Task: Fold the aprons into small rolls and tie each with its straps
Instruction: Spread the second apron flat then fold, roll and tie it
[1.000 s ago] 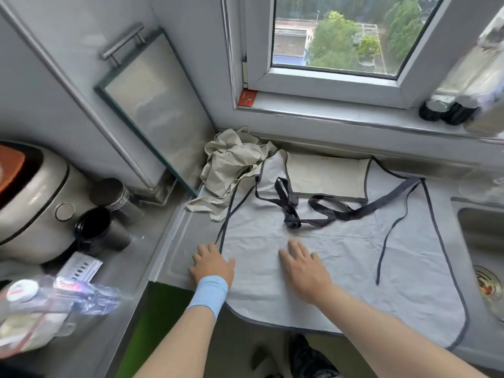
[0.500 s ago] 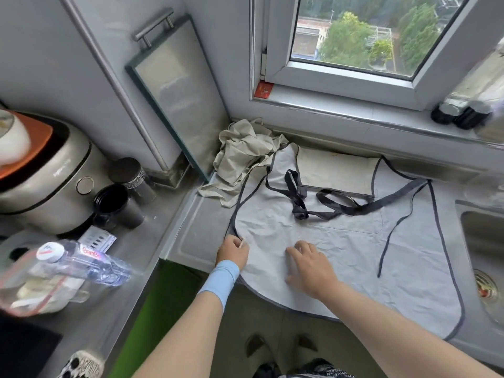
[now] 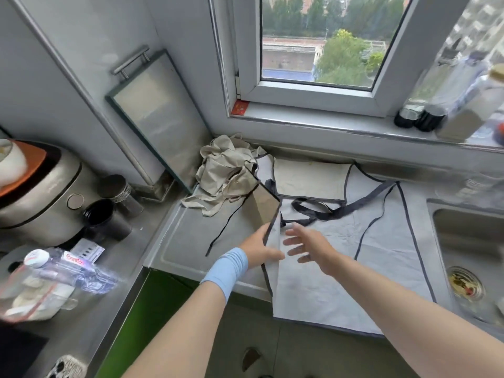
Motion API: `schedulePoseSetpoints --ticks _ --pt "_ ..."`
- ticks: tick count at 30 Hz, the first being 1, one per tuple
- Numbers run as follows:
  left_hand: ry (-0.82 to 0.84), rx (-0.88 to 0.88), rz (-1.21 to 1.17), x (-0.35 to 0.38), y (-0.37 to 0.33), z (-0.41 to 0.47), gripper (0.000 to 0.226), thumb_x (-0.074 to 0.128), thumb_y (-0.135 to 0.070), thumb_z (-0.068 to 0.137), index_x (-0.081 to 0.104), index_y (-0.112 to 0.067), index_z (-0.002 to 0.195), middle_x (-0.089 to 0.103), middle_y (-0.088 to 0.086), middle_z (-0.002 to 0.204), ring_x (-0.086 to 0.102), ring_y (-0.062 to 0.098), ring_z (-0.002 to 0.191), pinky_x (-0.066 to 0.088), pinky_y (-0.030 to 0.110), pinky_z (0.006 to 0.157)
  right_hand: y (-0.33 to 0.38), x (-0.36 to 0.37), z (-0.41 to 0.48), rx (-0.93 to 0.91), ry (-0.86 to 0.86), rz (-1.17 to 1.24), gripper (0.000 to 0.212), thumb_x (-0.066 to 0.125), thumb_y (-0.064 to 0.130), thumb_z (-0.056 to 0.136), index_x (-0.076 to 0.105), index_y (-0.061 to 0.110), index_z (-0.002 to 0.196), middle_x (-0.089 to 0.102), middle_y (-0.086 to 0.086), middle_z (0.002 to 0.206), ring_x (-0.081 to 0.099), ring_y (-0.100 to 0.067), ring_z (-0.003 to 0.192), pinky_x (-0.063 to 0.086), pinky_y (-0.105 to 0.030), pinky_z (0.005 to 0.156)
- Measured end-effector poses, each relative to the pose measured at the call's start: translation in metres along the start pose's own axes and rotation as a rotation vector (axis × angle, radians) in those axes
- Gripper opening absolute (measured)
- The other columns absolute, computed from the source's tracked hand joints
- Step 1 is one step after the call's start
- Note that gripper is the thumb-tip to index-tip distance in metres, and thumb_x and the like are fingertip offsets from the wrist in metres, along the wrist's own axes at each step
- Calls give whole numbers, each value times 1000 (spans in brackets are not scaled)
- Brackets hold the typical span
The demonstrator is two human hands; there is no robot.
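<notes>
A light grey apron (image 3: pixel 341 266) with dark trim lies spread on the steel counter, its beige bib (image 3: pixel 309 177) toward the window and its dark straps (image 3: pixel 338 211) looped across the middle. My left hand (image 3: pixel 257 248), with a blue wristband, grips the apron's left edge and holds it lifted and turned over toward the middle, showing a tan underside. My right hand (image 3: pixel 309 245) hovers just right of that flap with fingers spread. A crumpled beige apron (image 3: pixel 227 170) sits in the back corner.
A sink (image 3: pixel 469 249) with a drain lies at the right. A framed tray (image 3: pixel 161 118) leans on the wall. A rice cooker (image 3: pixel 41 192), two dark cups (image 3: pixel 109 214) and a plastic bottle (image 3: pixel 62 266) stand left. Bottles (image 3: pixel 425 115) line the sill.
My left hand has taken the apron's left edge and lifted it over toward the centre. My right hand has come off the cloth and opened. The view has tilted upward.
</notes>
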State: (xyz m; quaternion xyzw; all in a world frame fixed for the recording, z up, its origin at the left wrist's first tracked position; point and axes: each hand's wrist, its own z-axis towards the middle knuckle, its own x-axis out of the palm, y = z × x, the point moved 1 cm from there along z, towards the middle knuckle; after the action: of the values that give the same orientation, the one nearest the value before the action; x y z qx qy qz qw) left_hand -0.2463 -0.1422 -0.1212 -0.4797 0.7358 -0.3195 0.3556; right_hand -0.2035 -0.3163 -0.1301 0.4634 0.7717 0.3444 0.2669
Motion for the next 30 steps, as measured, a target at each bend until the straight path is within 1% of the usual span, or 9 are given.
schedulePoseSetpoints --ticks 3,5,8,12,15,19,22,26,30 --pt "111 63 189 55 -32 5 86 76 -18 75 31 -28 147 53 -6 134 54 14 116 45 26 93 11 -40 -15 -30 -105 56 47 55 62 89 70 18 97 74 -1 83 69 -22 70 46 -30 59" --pt "169 41 286 88 -40 10 88 76 -24 76 27 -29 149 55 -2 132 56 17 112 47 28 93 0 -61 -21 -29 -251 -117 37 67 50 82 69 13 88 71 -1 70 66 -19 61 47 -31 54" --pt "265 -78 269 124 -35 17 81 73 -39 76 33 -35 146 69 5 96 64 19 81 55 34 84 -29 -90 -23 61 -375 -461 28 57 33 77 68 7 80 71 -9 68 66 -27 64 52 -34 58" --pt "117 -126 345 139 -29 21 52 60 -37 89 51 -22 138 69 5 107 63 16 85 49 24 79 -69 -110 -28 191 -320 -808 19 53 25 87 62 13 99 68 -8 106 66 -27 94 49 -29 71" --pt "-103 -106 571 129 -20 28 41 54 -31 90 56 -30 131 62 -2 127 59 18 112 44 27 99 -89 -111 -29 81 -416 -1052 50 53 15 85 42 19 134 47 -9 132 50 -29 121 45 -36 93" --pt "-146 -95 828 116 -13 47 47 47 -28 92 45 -29 139 41 -1 146 35 22 136 36 40 109 -90 -108 -20 -266 -331 -1307 73 53 15 83 23 25 149 13 -11 159 17 -30 146 30 -40 110" --pt "-142 -51 988 108 -12 65 62 51 -33 93 27 -27 149 15 -1 159 15 22 146 30 45 113 -91 -111 0 -279 -125 -1361 80 55 22 86 14 28 154 -4 -6 165 1 -27 152 20 -45 118" --pt "-11 -113 1136 97 -2 88 74 52 -44 91 11 -32 153 -5 -2 162 1 20 149 24 45 115 -88 -116 27 -245 -98 -1368 49 50 27 87 42 26 135 37 -3 147 39 -27 134 31 -46 105" --pt "-59 -12 1127 79 -9 100 41 47 -44 91 53 -35 130 44 0 141 37 22 133 30 36 107 -53 -119 51 -358 -287 -1378 26 44 27 92 65 22 105 65 -1 107 58 -27 104 38 -37 89"
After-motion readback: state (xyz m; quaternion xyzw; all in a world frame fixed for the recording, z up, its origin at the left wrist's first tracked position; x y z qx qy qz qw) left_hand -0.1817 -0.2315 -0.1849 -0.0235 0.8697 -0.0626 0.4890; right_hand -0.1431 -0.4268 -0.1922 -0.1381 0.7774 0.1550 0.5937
